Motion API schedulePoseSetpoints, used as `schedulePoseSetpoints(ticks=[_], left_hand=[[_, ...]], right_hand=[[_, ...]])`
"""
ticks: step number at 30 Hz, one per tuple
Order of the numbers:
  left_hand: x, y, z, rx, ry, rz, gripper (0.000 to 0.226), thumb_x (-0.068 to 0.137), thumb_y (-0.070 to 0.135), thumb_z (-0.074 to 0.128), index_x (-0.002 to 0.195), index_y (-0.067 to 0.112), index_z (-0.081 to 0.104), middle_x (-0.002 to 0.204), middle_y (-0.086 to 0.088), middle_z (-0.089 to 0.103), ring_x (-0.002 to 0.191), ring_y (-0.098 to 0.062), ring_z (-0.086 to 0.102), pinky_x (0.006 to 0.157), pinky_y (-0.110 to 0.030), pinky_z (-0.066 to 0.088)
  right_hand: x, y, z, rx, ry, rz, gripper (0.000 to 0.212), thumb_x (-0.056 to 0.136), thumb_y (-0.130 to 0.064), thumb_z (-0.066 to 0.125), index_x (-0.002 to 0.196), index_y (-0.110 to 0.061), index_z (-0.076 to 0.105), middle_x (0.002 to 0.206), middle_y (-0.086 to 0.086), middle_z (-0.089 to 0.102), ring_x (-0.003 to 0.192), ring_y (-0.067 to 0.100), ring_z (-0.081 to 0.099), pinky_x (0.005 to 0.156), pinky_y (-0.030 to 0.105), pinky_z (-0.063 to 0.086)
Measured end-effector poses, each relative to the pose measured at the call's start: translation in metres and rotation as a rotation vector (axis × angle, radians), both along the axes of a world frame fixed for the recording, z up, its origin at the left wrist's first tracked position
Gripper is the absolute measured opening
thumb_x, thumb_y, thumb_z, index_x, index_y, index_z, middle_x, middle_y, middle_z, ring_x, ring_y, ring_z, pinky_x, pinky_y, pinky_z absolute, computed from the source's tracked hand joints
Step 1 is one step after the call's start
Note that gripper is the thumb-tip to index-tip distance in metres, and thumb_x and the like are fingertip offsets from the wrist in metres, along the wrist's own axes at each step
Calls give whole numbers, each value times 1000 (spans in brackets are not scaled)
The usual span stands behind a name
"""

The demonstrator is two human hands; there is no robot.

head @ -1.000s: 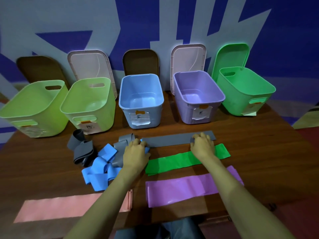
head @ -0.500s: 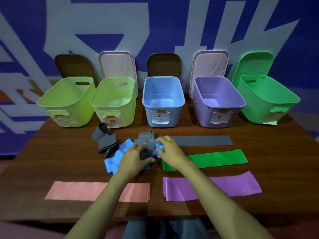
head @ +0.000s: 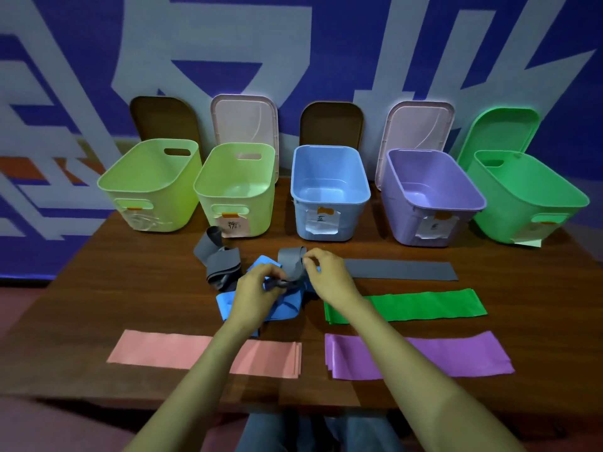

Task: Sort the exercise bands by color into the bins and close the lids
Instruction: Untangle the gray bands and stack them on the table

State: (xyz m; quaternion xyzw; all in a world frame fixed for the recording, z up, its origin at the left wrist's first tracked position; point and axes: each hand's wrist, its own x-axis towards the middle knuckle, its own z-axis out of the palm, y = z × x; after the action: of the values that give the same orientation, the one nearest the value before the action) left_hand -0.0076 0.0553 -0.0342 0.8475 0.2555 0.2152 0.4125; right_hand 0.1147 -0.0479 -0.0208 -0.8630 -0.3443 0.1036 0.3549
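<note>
A crumpled grey band point(head: 291, 261) sits on a heap of blue bands point(head: 280, 309) at the table's middle. My left hand point(head: 257, 293) pinches its lower end and my right hand point(head: 328, 275) pinches its upper fold. Another tangle of grey bands point(head: 217, 261) lies to the left. Flat bands lie spread out: grey point(head: 401, 269), green point(head: 424, 305), purple point(head: 456, 353) and pink point(head: 163, 349). Along the back stand open bins: two yellow-green point(head: 150, 187) point(head: 236, 187), blue point(head: 329, 194), purple point(head: 430, 197) and green point(head: 525, 197).
Lids lean against the wall behind the bins: brown point(head: 163, 120), pink point(head: 244, 122), brown point(head: 331, 123), pink point(head: 417, 125), green point(head: 502, 128). The wooden table point(head: 98, 288) ends near my lap at the bottom.
My right hand left the flat grey band and came left to the pile. Both hands now pinch the crumpled grey band there and have lifted it slightly. The camera view shifted left.
</note>
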Motion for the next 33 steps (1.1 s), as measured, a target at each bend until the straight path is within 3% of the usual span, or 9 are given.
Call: schedulePoseSetpoints(ticks=[4, 6, 8, 10, 14, 17, 20, 25, 33], left_hand=[[-6, -2, -4, 35, 1, -22, 34, 73, -15, 60, 79, 18, 61, 85, 7, 60, 82, -6, 55, 74, -2, 41], [-7, -4, -6, 44, -20, -25, 36, 71, -17, 59, 77, 19, 60, 83, 8, 57, 81, -7, 54, 74, -4, 41], [-9, -4, -7, 44, -46, -34, 35, 69, -18, 60, 79, 16, 61, 85, 9, 54, 83, -8, 54, 74, -4, 40], [-10, -3, -10, 38, -35, -44, 32, 70, -15, 63, 91, 9, 63, 96, 5, 50, 92, -14, 54, 76, -6, 41], [-8, -2, -11, -45, 87, -100, 67, 73, 1, 75, 131, 9, 43, 121, 4, 37, 114, -15, 44, 94, -25, 41], [-2, -3, 1, -45, 45, -133, 71, 77, 9, 75, 138, 11, 37, 125, 6, 38, 117, -9, 38, 98, -24, 37], [12, -4, 24, -82, -80, -147, 57, 82, 10, 70, 133, 13, 44, 126, 3, 49, 115, -11, 48, 95, -23, 40], [40, 1, 59, 18, -99, -82, 17, 85, 21, 67, 99, 14, 59, 93, -9, 60, 76, -20, 53, 67, -28, 40], [43, -9, 67, -143, -57, -191, 13, 87, 16, 64, 100, 16, 63, 96, -4, 69, 89, -18, 63, 81, -36, 50]], right_hand=[[-2, 17, 10, -52, 305, -38, 43, 98, -41, 39, 114, -7, 60, 116, 11, 62, 108, 28, 56, 88, 34, 42], [0, 20, 5, -98, 387, -13, 41, 94, -43, 47, 99, -5, 63, 98, 8, 63, 97, 24, 57, 82, 33, 41], [3, 17, -1, -98, 418, -5, 20, 85, -25, 65, 98, -10, 61, 77, -1, 54, 85, 19, 53, 75, 30, 42], [6, 11, -3, -96, 410, 9, 26, 80, -4, 67, 105, -8, 62, 79, -1, 57, 86, 17, 55, 74, 26, 43], [7, 2, 19, 124, 197, 9, 21, 82, 1, 60, 90, -17, 66, 97, 3, 66, 92, 14, 59, 78, 21, 43], [5, -5, 54, 206, 9, 134, 21, 84, 1, 58, 86, -18, 65, 93, -5, 61, 89, 8, 56, 78, 15, 40], [4, -11, 90, 286, -151, 209, 20, 83, 2, 56, 87, -14, 67, 91, -5, 59, 88, 6, 53, 78, 7, 37], [5, -20, 139, 466, -286, 202, 18, 83, 5, 56, 86, -9, 68, 90, 1, 62, 87, 9, 57, 80, 13, 44], [15, -49, 196, 662, -388, 90, 15, 87, -2, 59, 99, -9, 66, 97, -2, 63, 86, 2, 59, 80, 6, 45]])
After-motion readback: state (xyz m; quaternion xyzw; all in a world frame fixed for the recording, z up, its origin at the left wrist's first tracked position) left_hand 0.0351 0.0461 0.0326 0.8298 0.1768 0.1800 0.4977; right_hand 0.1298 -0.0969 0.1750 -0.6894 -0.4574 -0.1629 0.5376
